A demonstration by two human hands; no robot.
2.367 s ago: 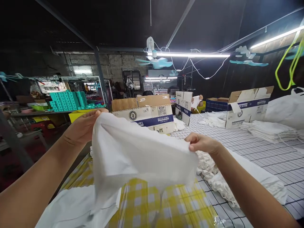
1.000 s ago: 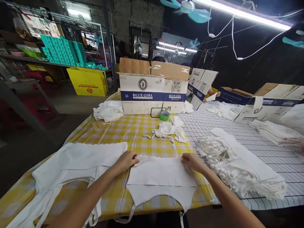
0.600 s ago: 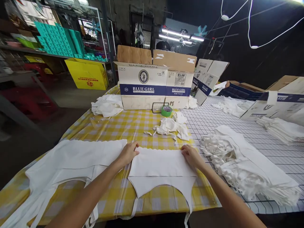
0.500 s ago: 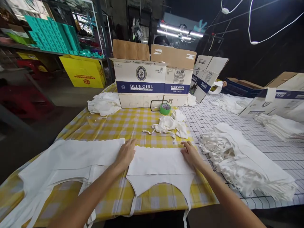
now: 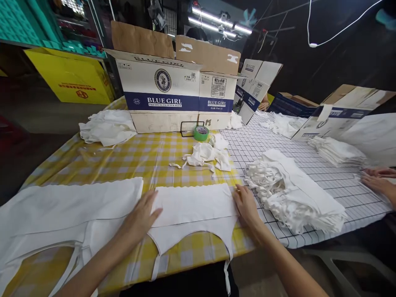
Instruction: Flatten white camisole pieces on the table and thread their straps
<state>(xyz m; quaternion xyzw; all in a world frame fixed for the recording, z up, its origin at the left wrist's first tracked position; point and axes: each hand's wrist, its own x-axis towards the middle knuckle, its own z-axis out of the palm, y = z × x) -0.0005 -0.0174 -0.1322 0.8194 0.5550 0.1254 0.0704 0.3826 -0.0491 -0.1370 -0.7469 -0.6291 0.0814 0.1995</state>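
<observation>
A white camisole [image 5: 193, 206] lies flat on the yellow checked cloth, its scalloped edge away from me and its thin straps hanging over the table's front edge. My left hand [image 5: 142, 213] rests at the camisole's left edge, fingers stretched and thumb apart. At the opposite edge my right hand [image 5: 246, 203] touches the fabric with its fingers extended, holding nothing I can see. To the left lies a larger layer of white camisoles [image 5: 71, 202], partly covered by my left forearm. A stack of white camisoles [image 5: 305, 192] with bunched straps sits to the right.
Behind are a beer carton [image 5: 163, 101], a roll of green tape [image 5: 201, 133] and a crumpled white garment [image 5: 206, 154]. A white cloth pile [image 5: 108, 126] lies back left. At the far right, another person's hands [image 5: 382, 183] are on the grid-patterned cloth [image 5: 328, 185].
The view has turned right, bringing another person's hands into sight. My left hand has slid toward me along the camisole's edge and its thumb has spread. My right hand stays at the right edge.
</observation>
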